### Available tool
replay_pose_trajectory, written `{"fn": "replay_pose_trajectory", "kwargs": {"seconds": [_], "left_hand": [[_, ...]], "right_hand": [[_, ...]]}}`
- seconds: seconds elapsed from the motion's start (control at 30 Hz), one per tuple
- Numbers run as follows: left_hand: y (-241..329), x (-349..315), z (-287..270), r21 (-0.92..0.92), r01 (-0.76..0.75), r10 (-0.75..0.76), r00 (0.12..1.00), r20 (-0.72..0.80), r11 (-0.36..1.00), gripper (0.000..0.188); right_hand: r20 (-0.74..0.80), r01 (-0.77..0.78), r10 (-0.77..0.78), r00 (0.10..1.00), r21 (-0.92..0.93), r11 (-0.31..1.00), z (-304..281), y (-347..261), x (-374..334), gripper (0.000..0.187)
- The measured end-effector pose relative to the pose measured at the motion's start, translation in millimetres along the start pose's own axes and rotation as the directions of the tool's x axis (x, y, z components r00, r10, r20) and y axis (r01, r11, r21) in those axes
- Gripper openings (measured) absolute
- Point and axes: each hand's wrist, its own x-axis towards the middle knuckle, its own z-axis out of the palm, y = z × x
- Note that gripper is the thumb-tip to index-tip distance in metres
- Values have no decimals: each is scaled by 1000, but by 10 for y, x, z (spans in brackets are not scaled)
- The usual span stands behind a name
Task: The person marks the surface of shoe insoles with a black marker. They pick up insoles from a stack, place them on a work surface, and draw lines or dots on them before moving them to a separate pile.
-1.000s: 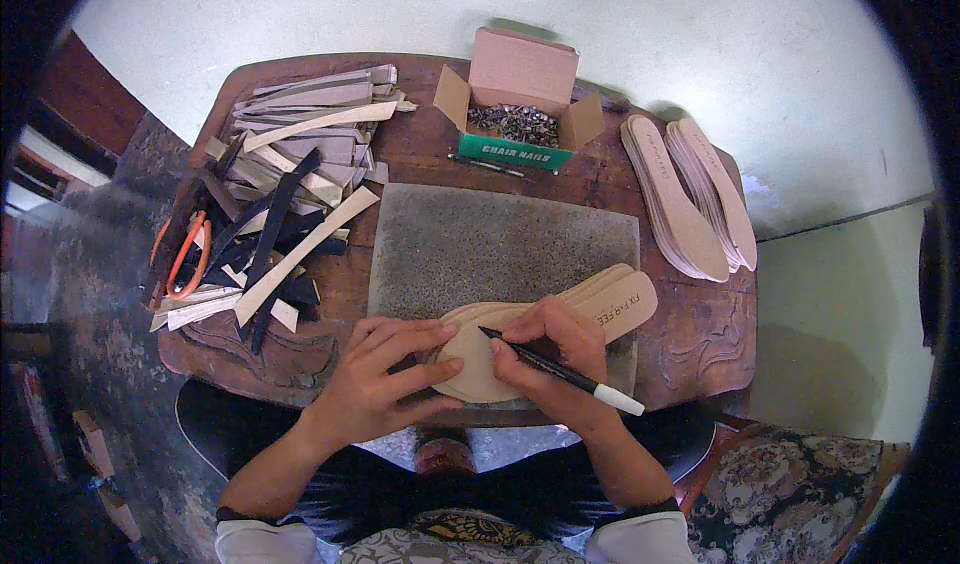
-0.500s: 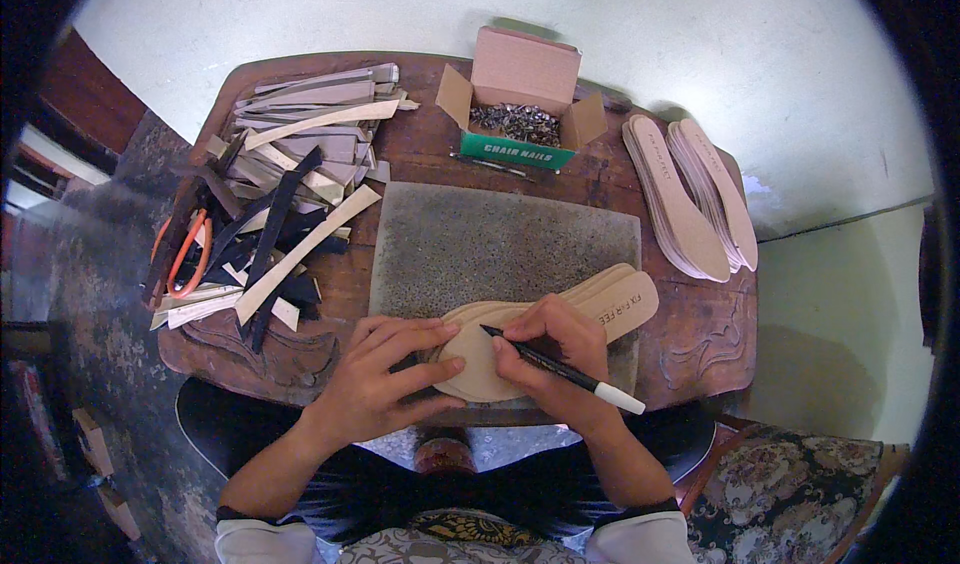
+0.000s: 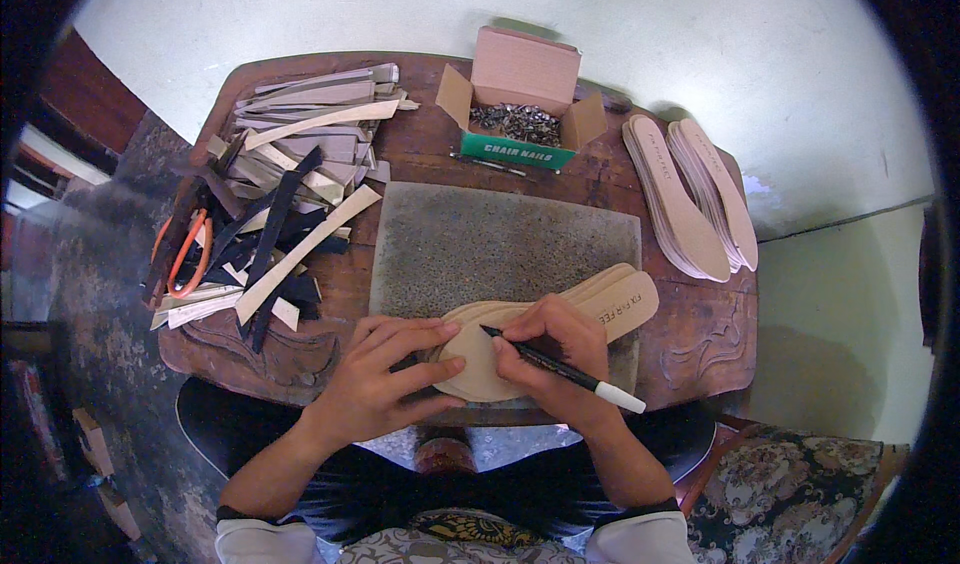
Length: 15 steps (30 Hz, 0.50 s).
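Stone slab [image 3: 500, 239]: pen [image 3: 560, 369] in R hand [image 3: 550, 349], on insole [image 3: 590, 304].

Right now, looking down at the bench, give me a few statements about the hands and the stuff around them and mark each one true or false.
1. The right hand holds a black marker with a white end. True.
2. The left hand lies flat on the tan insoles on the grey mat. True.
3. The open cardboard box is full of buttons. False: it holds small dark metal nails.
4. The orange-handled scissors lie right of the mat. False: they lie at the left, beside the strips.
5. A second stack of insoles lies at the table's right. True.
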Motion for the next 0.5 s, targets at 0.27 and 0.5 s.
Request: {"fn": "replay_pose_trajectory", "kwargs": {"seconds": [0.27,0.5], "left_hand": [[-10,22,16,2,-3,3,1000,0,1000,49],[-9,4,12,7,4,-4,1000,3,1000,49]], "right_hand": [[-5,-70,70,998,47,996,-43,49,-44,19],[-55,-102,104,993,46,994,-187,103,-62,19]]}}
